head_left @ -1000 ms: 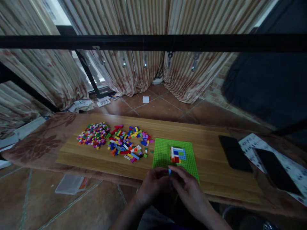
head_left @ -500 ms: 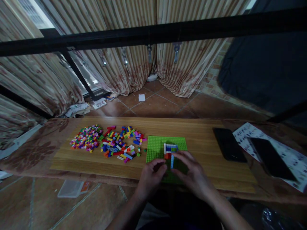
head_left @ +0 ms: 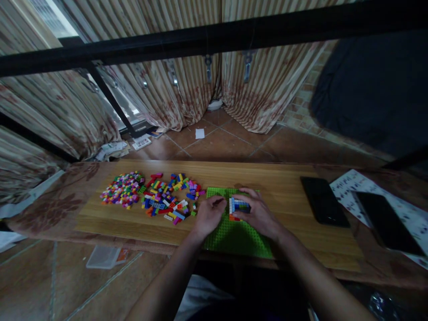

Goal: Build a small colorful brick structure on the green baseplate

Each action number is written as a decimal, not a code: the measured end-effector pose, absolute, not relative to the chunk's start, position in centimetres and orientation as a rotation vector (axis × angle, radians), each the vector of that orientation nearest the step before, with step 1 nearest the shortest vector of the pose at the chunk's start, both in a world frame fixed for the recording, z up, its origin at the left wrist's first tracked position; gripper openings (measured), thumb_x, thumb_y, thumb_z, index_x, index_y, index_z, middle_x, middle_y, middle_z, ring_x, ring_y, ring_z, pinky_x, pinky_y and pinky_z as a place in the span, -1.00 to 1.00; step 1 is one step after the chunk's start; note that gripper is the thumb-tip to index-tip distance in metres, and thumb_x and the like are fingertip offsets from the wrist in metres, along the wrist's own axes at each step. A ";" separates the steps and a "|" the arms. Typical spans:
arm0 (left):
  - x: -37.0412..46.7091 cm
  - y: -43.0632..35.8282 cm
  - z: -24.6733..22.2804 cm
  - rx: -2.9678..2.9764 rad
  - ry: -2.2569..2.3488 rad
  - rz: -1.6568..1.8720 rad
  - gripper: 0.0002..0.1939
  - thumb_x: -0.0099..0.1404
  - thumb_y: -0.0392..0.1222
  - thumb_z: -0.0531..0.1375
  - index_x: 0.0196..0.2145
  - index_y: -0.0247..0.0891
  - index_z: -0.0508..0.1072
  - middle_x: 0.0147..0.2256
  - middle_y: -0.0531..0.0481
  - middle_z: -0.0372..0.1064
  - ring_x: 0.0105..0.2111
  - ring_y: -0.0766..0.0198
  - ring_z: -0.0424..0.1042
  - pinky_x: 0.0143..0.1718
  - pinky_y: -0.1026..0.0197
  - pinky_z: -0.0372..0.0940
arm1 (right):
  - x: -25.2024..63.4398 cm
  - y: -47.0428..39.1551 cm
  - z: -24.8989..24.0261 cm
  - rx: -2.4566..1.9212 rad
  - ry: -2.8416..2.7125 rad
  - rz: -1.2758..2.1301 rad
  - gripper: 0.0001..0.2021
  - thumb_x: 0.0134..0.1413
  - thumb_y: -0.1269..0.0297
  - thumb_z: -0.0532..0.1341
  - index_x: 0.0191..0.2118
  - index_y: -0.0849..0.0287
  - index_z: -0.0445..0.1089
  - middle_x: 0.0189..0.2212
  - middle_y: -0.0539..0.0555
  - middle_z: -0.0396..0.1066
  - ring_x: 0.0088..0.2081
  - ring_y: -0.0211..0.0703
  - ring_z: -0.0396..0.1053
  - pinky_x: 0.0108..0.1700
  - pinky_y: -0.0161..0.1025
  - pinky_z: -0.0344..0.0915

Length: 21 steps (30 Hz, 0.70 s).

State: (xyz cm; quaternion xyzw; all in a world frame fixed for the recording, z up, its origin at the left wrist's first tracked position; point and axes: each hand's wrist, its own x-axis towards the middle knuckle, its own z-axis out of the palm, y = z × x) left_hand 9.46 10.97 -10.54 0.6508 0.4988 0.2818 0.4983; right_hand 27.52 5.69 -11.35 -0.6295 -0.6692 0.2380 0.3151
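On a green baseplate stands a small open block of toy bricks, with white, light blue and dark blue on top and orange-red below. My right hand curves round its right side, fingers behind and thumb in front, gripping it. My left hand hovers just left of the bricks over the plate's left edge. Its fingers are curled together; whether anything small is between them is hidden.
Left on the wooden board lie a heap of tiny coloured bricks and a spread of larger bricks. To the right are a black tablet-like slab, another dark device and a printed sheet.
The light blue brick has gone from in front of the structure; light blue now shows on its top. Both hands moved away from me, and my right hand closed round the structure.
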 end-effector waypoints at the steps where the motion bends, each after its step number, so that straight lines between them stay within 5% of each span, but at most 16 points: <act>1: 9.6 11.1 -10.5 1.588 1.193 0.686 -0.75 0.25 -0.11 0.11 -0.27 -0.29 0.53 -0.43 0.04 0.47 -0.44 0.31 0.42 -0.42 0.33 0.26 | 27.5 5.7 -11.4 -1.658 -1.766 0.623 -0.54 -0.07 0.13 0.34 0.02 -0.03 0.42 0.11 0.12 0.20 0.17 0.09 0.15 0.18 0.09 0.11; 21: 11.2 11.8 -10.5 1.609 1.284 0.587 -0.84 0.15 -0.19 0.22 -0.34 -0.29 0.56 -0.37 -0.01 0.53 -0.33 0.25 0.47 -0.29 0.28 0.29 | 27.6 6.2 -11.0 -1.627 -1.773 0.679 -0.58 -0.12 0.16 0.38 -0.05 0.04 0.47 0.04 0.14 0.30 0.09 0.07 0.25 0.15 0.06 0.17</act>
